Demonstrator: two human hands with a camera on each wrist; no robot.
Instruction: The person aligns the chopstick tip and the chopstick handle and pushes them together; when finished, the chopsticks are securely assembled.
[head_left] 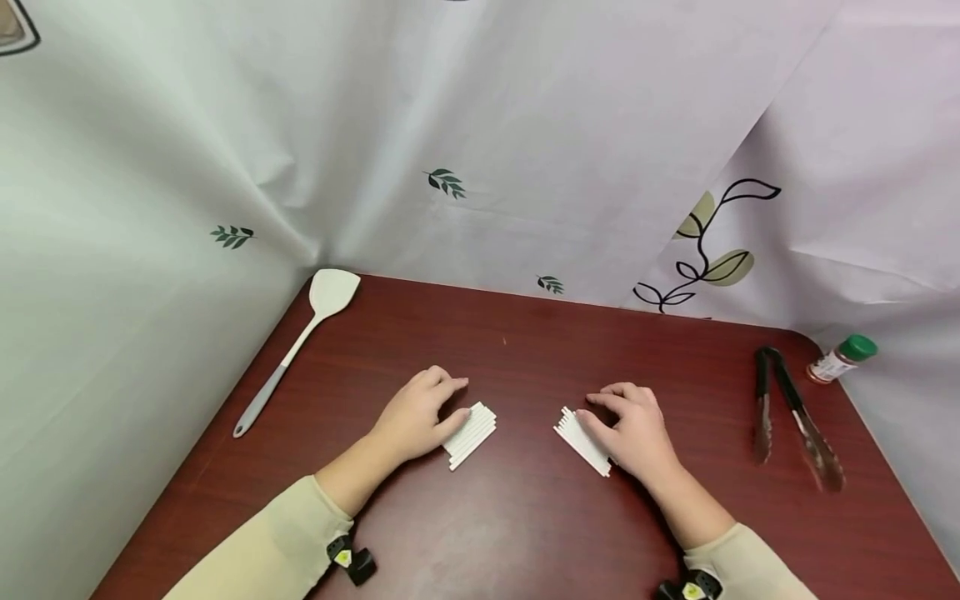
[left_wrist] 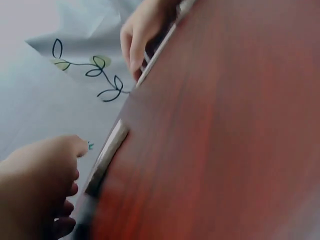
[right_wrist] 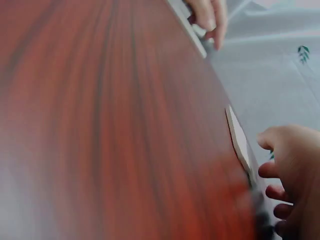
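Observation:
Two flat rows of thin white sticks lie on the dark red table in the head view, a left row [head_left: 474, 433] and a right row [head_left: 581, 442]. My left hand [head_left: 418, 417] is beside the left row, its thumb over the row's edge and its fingers loosely bent. In the left wrist view, that thumb shows a gap from the sticks [left_wrist: 107, 155]. Over the outer side of the right row hovers my right hand [head_left: 636, 429], thumb and fingers spread apart. The right wrist view shows this hand [right_wrist: 300, 170] apart from its sticks [right_wrist: 239, 137].
A white spatula [head_left: 332, 292] with a grey handle lies along the table's left edge. At the right are metal tongs [head_left: 762, 383] with black grips, spread apart, and a small green-capped bottle [head_left: 832, 367]. Pale patterned cloth [head_left: 480, 242] hangs behind and beside the table.

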